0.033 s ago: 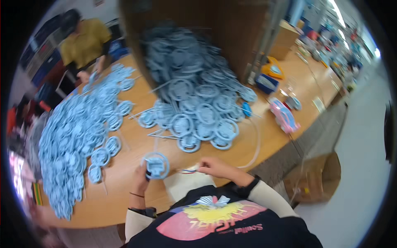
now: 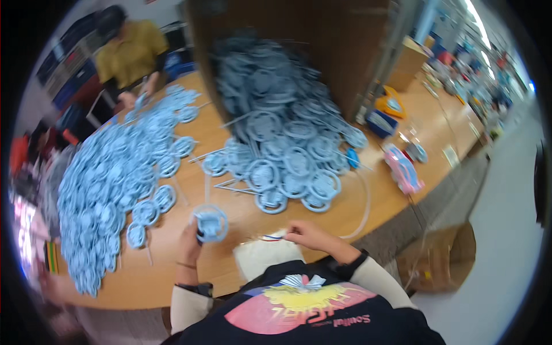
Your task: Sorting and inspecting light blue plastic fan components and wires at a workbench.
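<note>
My left hand (image 2: 190,244) is closed on a light blue round plastic piece (image 2: 211,223) with an openwork middle and a pale stick pointing away from me. It is held at the near part of the table. To the right, my right hand (image 2: 310,234) has its fingers pinched together at the far edge of a white sheet (image 2: 267,259). A thin blue and red strip (image 2: 271,237) lies by those fingertips; whether they grip it cannot be made out. Ahead of both hands, a heap of similar blue pieces (image 2: 299,161) spills from a tipped cardboard box (image 2: 359,63).
Another pile of blue pieces (image 2: 103,190) covers the table's left side, where a person in a yellow top (image 2: 135,49) works. A pink and blue object (image 2: 402,168), a dark blue box (image 2: 381,123) and an orange item (image 2: 391,103) stand right. An open carton (image 2: 440,259) sits lower right.
The whole view has shifted slightly. My left hand and its blue piece have moved a little to the left, away from my right hand, which stays beside the white sheet.
</note>
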The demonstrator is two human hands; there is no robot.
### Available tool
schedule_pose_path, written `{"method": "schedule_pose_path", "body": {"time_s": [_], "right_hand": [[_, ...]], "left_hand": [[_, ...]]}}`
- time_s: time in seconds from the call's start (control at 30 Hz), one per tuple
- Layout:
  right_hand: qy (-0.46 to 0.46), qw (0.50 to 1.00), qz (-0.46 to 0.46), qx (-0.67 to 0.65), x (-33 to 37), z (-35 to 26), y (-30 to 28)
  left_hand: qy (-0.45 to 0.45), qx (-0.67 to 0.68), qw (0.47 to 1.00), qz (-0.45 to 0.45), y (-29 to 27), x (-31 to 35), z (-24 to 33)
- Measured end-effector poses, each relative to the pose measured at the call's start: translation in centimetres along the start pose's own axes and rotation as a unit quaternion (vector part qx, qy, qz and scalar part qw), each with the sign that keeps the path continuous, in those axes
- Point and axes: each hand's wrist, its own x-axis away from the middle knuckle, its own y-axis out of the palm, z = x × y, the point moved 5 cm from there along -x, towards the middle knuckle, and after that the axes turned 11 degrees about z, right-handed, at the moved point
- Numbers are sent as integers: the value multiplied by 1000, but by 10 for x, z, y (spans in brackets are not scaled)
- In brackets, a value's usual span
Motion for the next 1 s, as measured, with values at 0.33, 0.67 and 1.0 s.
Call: {"method": "schedule_pose_path", "body": {"time_s": [0.33, 0.67, 1.0], "right_hand": [[115, 990, -34, -76, -11, 15, 6], [178, 981, -15, -79, -14, 34, 4], [219, 973, -73, -7, -31, 49, 16]], "left_hand": [[254, -259, 932, -13, 3, -162, 127], [252, -720, 647, 8, 106, -228, 46], [145, -796, 585, 51, 88, -194, 41]]}}
